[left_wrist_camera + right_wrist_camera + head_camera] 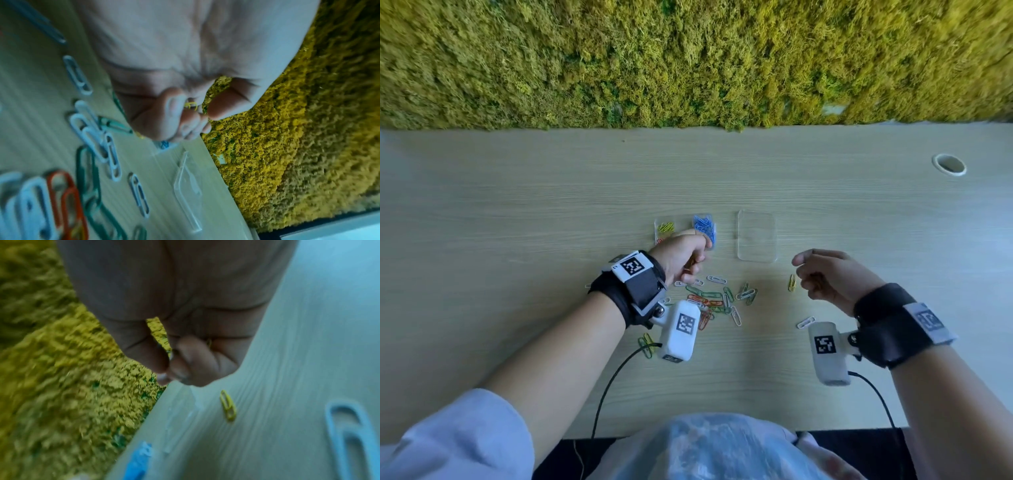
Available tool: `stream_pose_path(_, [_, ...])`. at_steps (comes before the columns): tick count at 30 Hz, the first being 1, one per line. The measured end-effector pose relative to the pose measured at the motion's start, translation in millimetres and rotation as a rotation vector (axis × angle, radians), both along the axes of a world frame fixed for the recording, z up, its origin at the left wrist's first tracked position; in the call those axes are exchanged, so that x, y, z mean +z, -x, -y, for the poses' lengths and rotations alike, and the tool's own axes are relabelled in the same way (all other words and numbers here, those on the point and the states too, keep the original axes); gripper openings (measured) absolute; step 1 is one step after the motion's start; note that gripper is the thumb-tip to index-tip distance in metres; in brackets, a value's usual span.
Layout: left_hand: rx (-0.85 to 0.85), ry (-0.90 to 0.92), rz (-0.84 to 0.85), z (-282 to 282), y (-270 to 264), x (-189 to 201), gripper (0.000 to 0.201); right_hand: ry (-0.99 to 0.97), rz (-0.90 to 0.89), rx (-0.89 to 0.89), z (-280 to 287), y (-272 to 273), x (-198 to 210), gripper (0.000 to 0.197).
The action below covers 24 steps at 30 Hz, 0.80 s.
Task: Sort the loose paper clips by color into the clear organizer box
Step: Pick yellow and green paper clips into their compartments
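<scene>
The left hand (681,255), fingers curled around a yellow clip (190,105), hovers over the clear organizer box (685,231) at 12 o'clock of the loose clip pile (717,299). The right hand (832,279) is curled; whether it holds something, I cannot tell. 1 yellow paper clip (792,283) lies at its 9 o'clock.

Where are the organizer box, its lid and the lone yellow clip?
organizer box (708,229), head view, on the blue-clip compartment.
lid (756,236), head view, middle of the clear panel.
yellow clip (792,283), head view, middle of the wire.

No readable text, only square coded markers on wrist straps (633,266), camera housings (685,323)
</scene>
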<state>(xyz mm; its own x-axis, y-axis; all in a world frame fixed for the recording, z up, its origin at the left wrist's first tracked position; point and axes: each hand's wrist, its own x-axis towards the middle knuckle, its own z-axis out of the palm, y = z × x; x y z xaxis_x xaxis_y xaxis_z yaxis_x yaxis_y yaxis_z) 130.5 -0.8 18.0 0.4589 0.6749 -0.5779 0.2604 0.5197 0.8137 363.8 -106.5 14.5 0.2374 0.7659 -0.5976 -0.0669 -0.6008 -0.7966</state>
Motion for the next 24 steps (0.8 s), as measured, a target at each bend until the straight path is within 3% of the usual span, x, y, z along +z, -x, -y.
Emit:
stream_pose_path(2, [-0.062, -0.138, -0.142, -6.8, 2.2, 4.4, 0.019, 0.095, 0.400, 0.193, -3.1, 2.5, 0.3, 0.013])
stream_pose_path(4, [-0.144, -0.333, -0.355, -16.4, 5.9, 8.4, 0.015, 0.205, 0.797, 0.387, -6.6, 8.7, -0.7, 0.022])
stream_pose_path(6, [-0.236, -0.546, -0.588, -27.3, 10.6, 10.5, 0.011, 0.275, 0.979, 0.466, -10.5, 16.9, -2.0, 0.034])
stream_pose_path(8, [-0.267, -0.678, -0.737, -37.0, 16.0, 11.4, 0.013, 0.284, 1.041, 0.492, -13.4, 22.7, -4.8, 0.040])
stream_pose_path(13, [-0.338, -0.777, -0.903, -53.8, 20.4, 9.9, 0.026, 0.317, 1.028, 0.517, -14.1, 29.5, -1.5, 0.037])
stream_pose_path(18, [-0.371, -0.802, -0.928, -64.0, 16.2, 10.2, 0.030, 0.294, 0.982, 0.571, -10.6, 29.2, -0.7, 0.027])
stream_pose_path(21, [-0.384, -0.834, -0.950, -66.0, 13.3, 9.3, 0.027, 0.162, 0.660, 0.445, -5.5, 28.6, 0.9, 0.014])
stream_pose_path(24, [-0.378, -0.846, -0.924, -65.1, 14.5, 7.7, 0.029, 0.067, 0.358, 0.262, -6.2, 33.1, 5.7, 0.017])
